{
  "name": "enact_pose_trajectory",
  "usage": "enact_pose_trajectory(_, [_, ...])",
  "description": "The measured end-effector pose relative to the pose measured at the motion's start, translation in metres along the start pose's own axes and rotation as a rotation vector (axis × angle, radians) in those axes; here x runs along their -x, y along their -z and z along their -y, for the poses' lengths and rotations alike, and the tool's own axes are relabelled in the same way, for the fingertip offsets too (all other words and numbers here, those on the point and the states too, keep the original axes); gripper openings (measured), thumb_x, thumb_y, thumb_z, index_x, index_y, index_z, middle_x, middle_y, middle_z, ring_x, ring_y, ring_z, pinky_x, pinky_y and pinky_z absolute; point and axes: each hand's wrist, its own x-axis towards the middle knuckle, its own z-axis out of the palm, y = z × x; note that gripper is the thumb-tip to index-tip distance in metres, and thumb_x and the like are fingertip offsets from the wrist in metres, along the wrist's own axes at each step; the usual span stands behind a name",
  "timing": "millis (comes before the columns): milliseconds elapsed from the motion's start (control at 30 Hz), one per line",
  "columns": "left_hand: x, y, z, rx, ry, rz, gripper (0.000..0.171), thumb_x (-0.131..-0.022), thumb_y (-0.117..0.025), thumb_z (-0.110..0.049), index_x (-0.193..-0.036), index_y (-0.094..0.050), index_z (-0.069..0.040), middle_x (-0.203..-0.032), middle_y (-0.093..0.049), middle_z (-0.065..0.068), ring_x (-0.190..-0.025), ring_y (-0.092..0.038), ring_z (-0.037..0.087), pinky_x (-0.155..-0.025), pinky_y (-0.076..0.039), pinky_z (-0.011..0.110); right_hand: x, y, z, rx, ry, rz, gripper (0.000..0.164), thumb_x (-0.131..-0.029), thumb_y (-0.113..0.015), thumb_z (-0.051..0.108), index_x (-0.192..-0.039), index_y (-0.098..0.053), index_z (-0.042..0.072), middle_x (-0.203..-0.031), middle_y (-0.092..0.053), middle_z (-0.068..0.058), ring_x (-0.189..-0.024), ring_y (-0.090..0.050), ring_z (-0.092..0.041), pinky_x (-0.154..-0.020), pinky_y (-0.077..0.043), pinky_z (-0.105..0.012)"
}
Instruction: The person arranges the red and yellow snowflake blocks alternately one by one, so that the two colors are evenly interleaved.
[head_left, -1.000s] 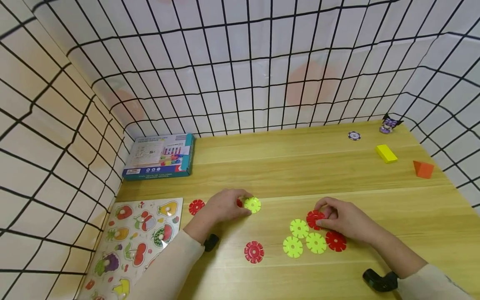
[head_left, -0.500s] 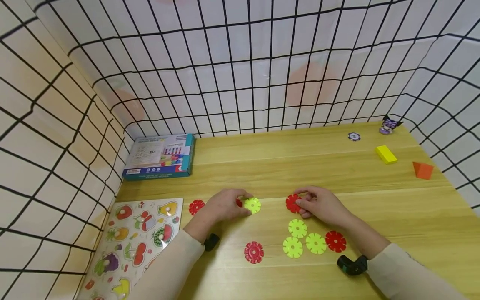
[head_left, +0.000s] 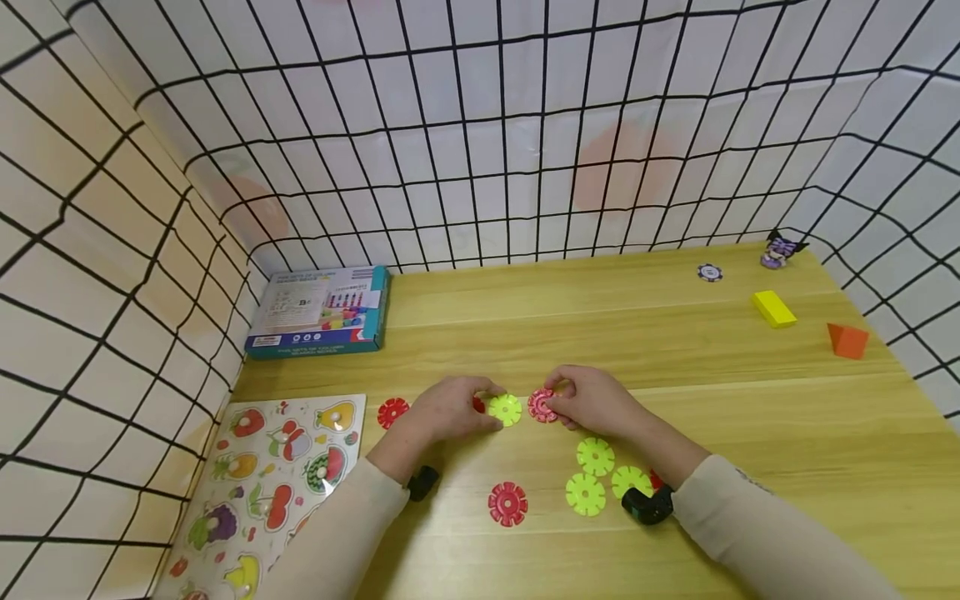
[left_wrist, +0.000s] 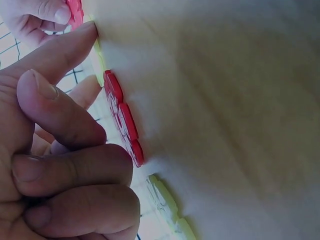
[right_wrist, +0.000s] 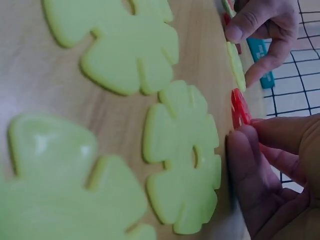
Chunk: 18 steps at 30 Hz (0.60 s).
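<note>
My left hand (head_left: 450, 408) lies over the table, thumb and forefinger spanning the edges of a yellow-green interlocking disc (head_left: 506, 410). Under that hand a red disc (left_wrist: 121, 117) shows in the left wrist view, with a pale yellow-green disc (left_wrist: 167, 205) farther along. Just to the right, my right hand (head_left: 596, 402) pinches a red interlocking disc (head_left: 542, 406) between thumb and fingers, tilted in the right wrist view and close to the yellow-green disc's edge. One more red disc (head_left: 392, 413) lies left of my left hand.
Several yellow-green discs (head_left: 586, 495) lie below my right forearm, one red disc partly hidden there. Another red disc (head_left: 507, 504) is front centre. A fruit puzzle board (head_left: 251, 475) and a box (head_left: 318, 312) stand left; a yellow block (head_left: 774, 308) and orange prism (head_left: 848, 341) lie right.
My right hand has lifted a red disc away from the group on the right and carried it left, beside the yellow-green disc. The left hand has stayed in place.
</note>
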Motion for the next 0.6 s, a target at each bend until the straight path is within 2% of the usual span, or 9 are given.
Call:
enact_pose_trajectory(200, [0.0002,0.0005,-0.001,-0.003,0.006,0.002,0.046,-0.075,-0.073,-0.044,-0.118,-0.061,-0.033,-0.109,-0.059,-0.007,-0.089,-0.05,0.014,-0.083,-0.042,0.037,-0.0012,-0.0017,-0.0009,0.075,0.007,-0.01,0.015,-0.086,-0.065,0.023,-0.098,-0.06,0.017,-0.056,-0.058,-0.001,-0.042,-0.051,-0.016,-0.041,-0.04,-0.029])
enact_pose_trajectory(600, [0.0007,0.0014,-0.0042,-0.026,-0.001,0.007,0.047,-0.075,-0.073,-0.043,-0.119,-0.061,-0.031,-0.109,-0.06,-0.006,-0.088,-0.052,0.014,-0.081,-0.043,0.036,0.0043,-0.0006,-0.0051,0.007,0.044,-0.016,0.015,-0.087,-0.065,0.023,-0.1,-0.061,0.017,-0.061,-0.057,-0.004,-0.046,-0.054,-0.019,-0.043,-0.042,-0.029])
